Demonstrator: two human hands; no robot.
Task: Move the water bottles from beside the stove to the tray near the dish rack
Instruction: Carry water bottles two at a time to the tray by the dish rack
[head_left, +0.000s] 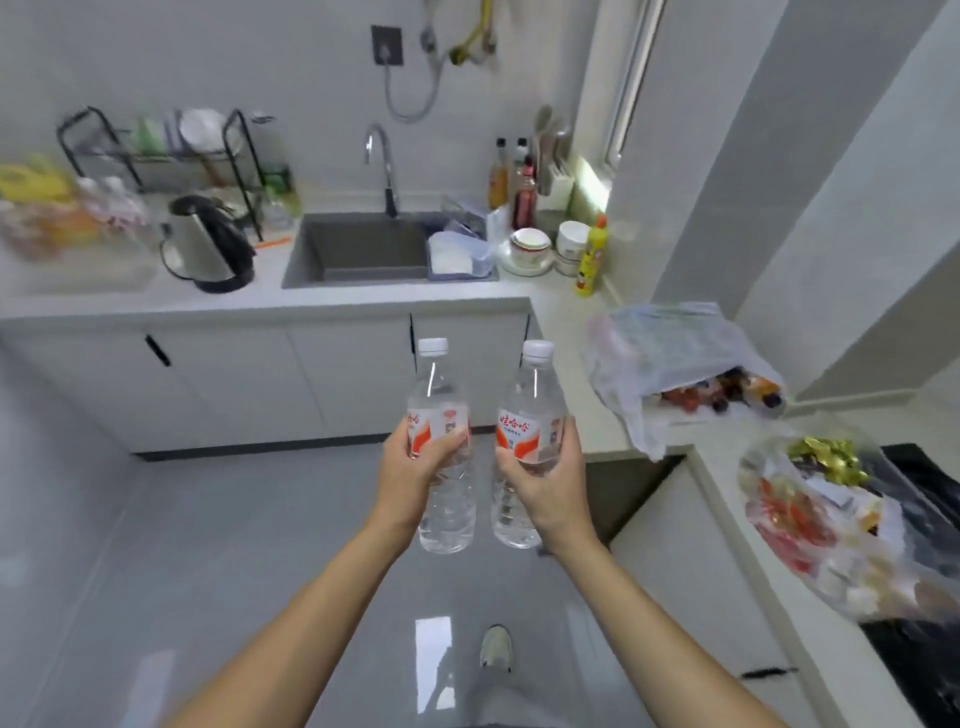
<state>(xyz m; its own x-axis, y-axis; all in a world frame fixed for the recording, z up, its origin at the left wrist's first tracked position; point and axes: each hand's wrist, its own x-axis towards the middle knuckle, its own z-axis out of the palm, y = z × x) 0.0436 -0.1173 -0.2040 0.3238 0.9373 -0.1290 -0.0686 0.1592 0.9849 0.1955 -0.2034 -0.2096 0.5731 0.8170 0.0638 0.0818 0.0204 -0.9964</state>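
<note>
Up close over the floor: left hand (410, 470) wrapped round one water bottle (444, 452), right hand (545, 480) round the other bottle (527, 447), fingers (451, 446) clenched on the labels, both upright, caps up, nearly touching. Further ahead and left, tray (78, 273) on the counter (270, 299) below the dish rack (156, 156), blurred, holding bottles already, left hand nearer. Kettle (210, 244) just beside that tray, crowding the approach; sink (363, 249) beyond.

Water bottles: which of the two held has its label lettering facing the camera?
The bottle in the right hand, the right-hand bottle: large red characters show. The left hand's bottle shows mostly its label edge.
</note>
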